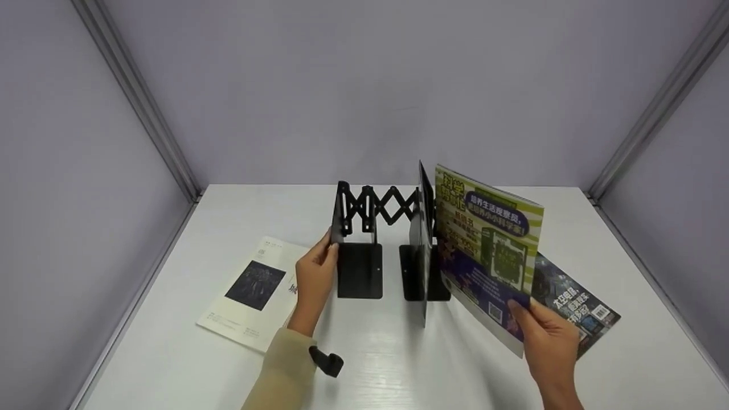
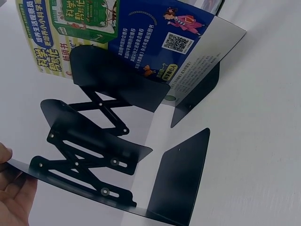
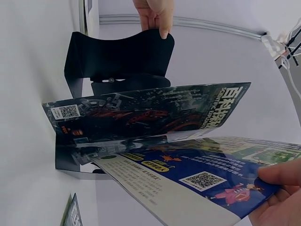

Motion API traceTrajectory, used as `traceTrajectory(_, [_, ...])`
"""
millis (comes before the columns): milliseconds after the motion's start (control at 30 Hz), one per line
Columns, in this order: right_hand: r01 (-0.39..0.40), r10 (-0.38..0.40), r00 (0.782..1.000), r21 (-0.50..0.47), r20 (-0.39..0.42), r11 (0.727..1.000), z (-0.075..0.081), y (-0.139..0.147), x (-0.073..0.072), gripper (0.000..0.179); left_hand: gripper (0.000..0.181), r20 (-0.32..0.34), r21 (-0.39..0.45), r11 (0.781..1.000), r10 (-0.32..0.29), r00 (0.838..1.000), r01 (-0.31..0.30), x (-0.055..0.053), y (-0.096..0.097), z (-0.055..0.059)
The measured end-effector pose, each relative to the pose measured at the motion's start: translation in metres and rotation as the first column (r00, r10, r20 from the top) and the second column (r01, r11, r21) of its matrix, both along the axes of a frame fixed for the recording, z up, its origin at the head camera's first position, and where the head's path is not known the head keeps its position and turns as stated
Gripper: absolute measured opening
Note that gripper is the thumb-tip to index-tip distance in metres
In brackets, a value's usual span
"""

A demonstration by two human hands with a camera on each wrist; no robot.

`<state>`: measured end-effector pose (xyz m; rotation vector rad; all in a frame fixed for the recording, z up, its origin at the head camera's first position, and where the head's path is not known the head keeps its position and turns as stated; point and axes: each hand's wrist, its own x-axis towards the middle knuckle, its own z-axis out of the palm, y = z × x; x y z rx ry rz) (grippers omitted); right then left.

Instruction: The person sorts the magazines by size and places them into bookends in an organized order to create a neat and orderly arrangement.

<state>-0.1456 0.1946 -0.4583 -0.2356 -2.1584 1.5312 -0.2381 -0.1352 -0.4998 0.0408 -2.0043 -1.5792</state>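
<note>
Green-and-blue magazine (image 1: pixel 484 256): right hand (image 1: pixel 552 336) has its lower corner pinched, thumb on the printed face, fingers behind; magazine tilted, just right of an upright dark magazine (image 3: pixel 141 113). The latter stands at the right end of a black expandable bookend (image 1: pixel 360 270), scissor links spread. Left hand (image 1: pixel 315 273) grips the bookend's left end plate, thumb and fingers closed about its edge. Left forearm, in a beige sleeve (image 1: pixel 285 367), reaches forward past a white book (image 1: pixel 256 296). Second dark magazine (image 1: pixel 572 299) lies flat, partly behind right hand. White table (image 1: pixel 376 364); plain grey wall panels (image 1: pixel 393 91) surround it.
</note>
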Motion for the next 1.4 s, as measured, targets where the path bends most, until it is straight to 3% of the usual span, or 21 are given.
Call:
traceTrajectory(333, [-0.031, 0.025, 0.989, -0.041, -0.143, 0.999, -0.015, -0.013, -0.022, 0.020, 0.035, 0.019, 0.023, 0.999, -0.022, 1.000, 0.022, 0.001, 0.000, 0.000])
traceTrajectory(667, [-0.016, 0.003, 0.986, -0.076, -0.167, 0.997, -0.032, -0.028, -0.043, 0.020, 0.035, 0.016, 0.009, 1.000, -0.030, 0.999, 0.030, 0.001, -0.001, 0.001])
traceTrajectory(1033, [-0.066, 0.039, 0.974, -0.114, -0.222, 0.991, -0.046, -0.047, -0.051, 0.013, 0.035, 0.024, -0.002, 1.000, -0.028, 0.999, 0.028, 0.001, -0.002, 0.000])
traceTrajectory(1400, [-0.096, 0.060, 0.968, -0.138, -0.242, 0.986, -0.060, -0.061, -0.055, 0.022, 0.035, 0.016, 0.014, 1.000, -0.020, 1.000, 0.019, 0.000, -0.002, 0.000])
